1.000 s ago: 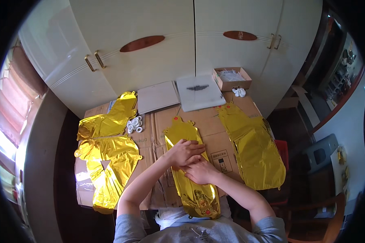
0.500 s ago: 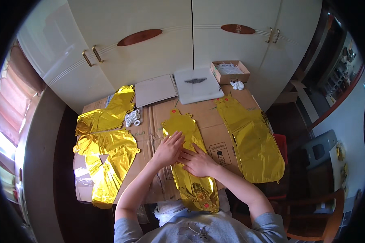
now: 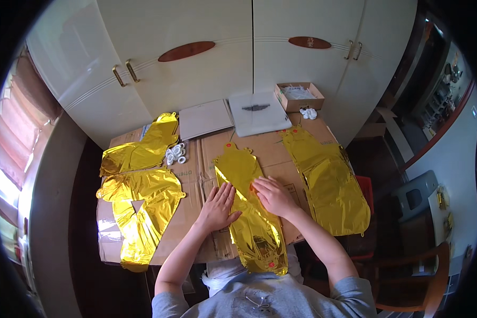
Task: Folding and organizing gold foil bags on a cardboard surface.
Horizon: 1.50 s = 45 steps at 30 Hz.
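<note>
A long, flat gold foil balloon (image 3: 244,172) lies lengthwise in front of me, its near end reaching over the table edge toward my lap. My left hand (image 3: 217,208) rests on its left edge, fingers stretched out. On the opposite edge is my right hand (image 3: 275,196), palm down with its fingers extended and slightly bent. Neither hand grasps anything. To the right lies another flat gold foil balloon (image 3: 331,185). At the left are an angled gold foil balloon (image 3: 140,151) and, nearer me, a gold foil balloon with an opening in its middle (image 3: 156,188).
Flattened cardboard (image 3: 193,175) covers the table. White rings (image 3: 176,153) sit in a pile near the left balloons. Along the back are a greyish flat board (image 3: 205,120), a white laptop-like slab (image 3: 259,115), an open carton (image 3: 307,105) of clear strips and a white bundle (image 3: 308,113).
My hands, which were close together over the middle of the balloon, have moved apart to its two edges. The right one has gone up and to the right; the balloon stays in place.
</note>
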Available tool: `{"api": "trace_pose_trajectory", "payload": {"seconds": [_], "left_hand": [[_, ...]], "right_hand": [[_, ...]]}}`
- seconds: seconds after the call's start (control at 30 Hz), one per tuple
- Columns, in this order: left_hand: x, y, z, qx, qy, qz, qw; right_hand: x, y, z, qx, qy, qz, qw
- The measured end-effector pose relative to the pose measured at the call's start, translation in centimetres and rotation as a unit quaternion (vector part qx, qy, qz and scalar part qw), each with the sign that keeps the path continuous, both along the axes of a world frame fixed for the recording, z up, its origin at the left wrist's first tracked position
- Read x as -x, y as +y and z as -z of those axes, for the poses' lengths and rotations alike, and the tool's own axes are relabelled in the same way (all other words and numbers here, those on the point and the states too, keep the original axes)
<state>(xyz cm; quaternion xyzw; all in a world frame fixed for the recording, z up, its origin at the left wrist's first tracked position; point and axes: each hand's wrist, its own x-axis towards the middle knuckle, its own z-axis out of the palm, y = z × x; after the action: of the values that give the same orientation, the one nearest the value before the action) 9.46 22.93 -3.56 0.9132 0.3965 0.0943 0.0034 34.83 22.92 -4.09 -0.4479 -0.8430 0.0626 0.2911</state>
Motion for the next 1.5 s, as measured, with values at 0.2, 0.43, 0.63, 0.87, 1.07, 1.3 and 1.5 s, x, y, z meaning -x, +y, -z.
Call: {"api": "trace_pose_trajectory", "payload": {"seconds": [0.2,0.43,0.63,0.87,1.07,1.3,1.5], "left_hand": [[-0.1,-0.2,0.0,-0.012,-0.012,0.0,1.0],[0.0,-0.3,0.0,-0.023,-0.019,0.008,1.0],[-0.2,-0.2,-0.1,-0.024,-0.02,0.014,0.999],[-0.4,-0.6,-0.9,-0.01,0.013,0.023,1.0],[-0.6,-0.7,-1.3,-0.01,0.027,0.033,0.999],[-0.5,-0.6,-1.1,0.0,0.021,0.032,0.999],[-0.4,-0.5,-1.0,0.01,0.025,0.031,0.999]], "right_hand": [[-0.7,-0.3,1.0,-0.015,-0.044,0.015,0.999],[-0.4,-0.4,0.8,-0.022,-0.044,0.007,0.999],[-0.3,-0.5,0.6,-0.018,-0.056,0.003,0.998],[-0.2,-0.6,0.1,-0.015,-0.07,-0.002,0.997],[-0.2,-0.6,0.3,-0.018,-0.068,0.0,0.998],[-1.4,2.1,0.3,0.015,-0.057,-0.047,0.997],[-2.5,5.4,-0.8,0.075,-0.043,-0.127,0.988]]}}
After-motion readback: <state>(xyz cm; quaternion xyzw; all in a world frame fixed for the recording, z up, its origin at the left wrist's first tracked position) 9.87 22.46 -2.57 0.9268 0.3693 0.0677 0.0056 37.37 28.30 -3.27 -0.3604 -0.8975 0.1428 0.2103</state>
